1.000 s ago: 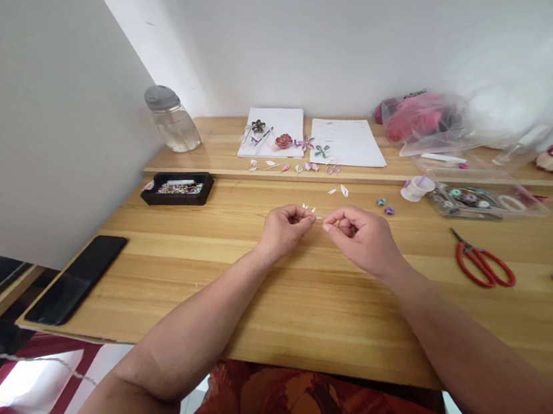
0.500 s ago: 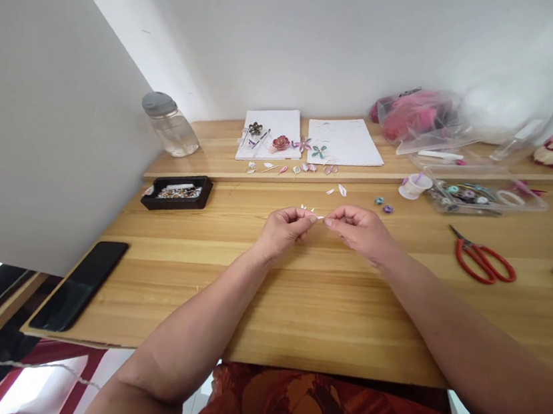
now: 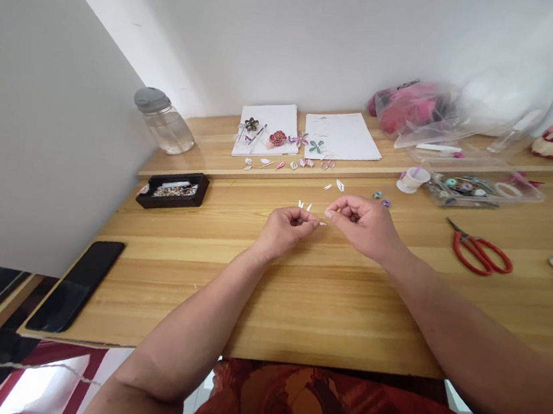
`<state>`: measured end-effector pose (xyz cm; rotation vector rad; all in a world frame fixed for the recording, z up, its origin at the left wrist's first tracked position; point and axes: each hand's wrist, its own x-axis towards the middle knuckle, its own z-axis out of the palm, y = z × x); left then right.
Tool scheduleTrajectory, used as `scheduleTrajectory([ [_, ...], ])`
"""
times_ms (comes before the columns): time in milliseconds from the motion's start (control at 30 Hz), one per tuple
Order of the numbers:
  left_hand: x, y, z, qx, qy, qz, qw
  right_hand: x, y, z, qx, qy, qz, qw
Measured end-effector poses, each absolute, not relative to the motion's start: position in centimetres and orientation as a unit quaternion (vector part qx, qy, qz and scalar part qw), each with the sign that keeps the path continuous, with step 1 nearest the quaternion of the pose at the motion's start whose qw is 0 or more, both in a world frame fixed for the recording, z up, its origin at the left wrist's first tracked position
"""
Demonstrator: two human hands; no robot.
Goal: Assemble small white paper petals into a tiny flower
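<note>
My left hand (image 3: pixel 286 233) pinches a small white petal-shaped piece (image 3: pixel 322 223) between thumb and forefinger, its tip poking out to the right. Just across from it, my right hand (image 3: pixel 365 228) is raised a little, thumb and forefinger pressed together. Whatever sits in that pinch, perhaps something very fine, is too small to make out. Behind my left fingers lie a couple of slim white pieces (image 3: pixel 309 207). Two more white petal pieces, one larger (image 3: pixel 340 185), rest beyond my right hand, near small blue and purple pieces (image 3: pixel 386 203).
Red-handled scissors (image 3: pixel 483 252) lie at right, near a thread spool (image 3: pixel 413 180) and a clear parts box (image 3: pixel 484 193). A black bead tray (image 3: pixel 172 190), phone (image 3: pixel 76 284) and bottle (image 3: pixel 164 123) stand left. White paper (image 3: pixel 343 136) with flower ornaments (image 3: pixel 277 138) lies on the raised shelf.
My hands have drawn slightly apart; the right rose a little and the left dropped slightly, keeping the white piece. The whole view shifted a bit.
</note>
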<state>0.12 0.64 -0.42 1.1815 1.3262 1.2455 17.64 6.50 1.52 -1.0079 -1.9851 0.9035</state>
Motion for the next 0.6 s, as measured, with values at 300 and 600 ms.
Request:
scheduleTrajectory([
  [300, 0.0, 0.9, -0.4, 0.401, 0.512, 0.565, 0.507, 17.1, 7.0, 0.2, -0.401, -0.657, 0.565, 0.297],
  [600, -0.2, 1.1, -1.0, 0.431, 0.552, 0.557, 0.446, 17.2, 5.2, 1.8, -0.384, -0.781, 0.347, 0.348],
])
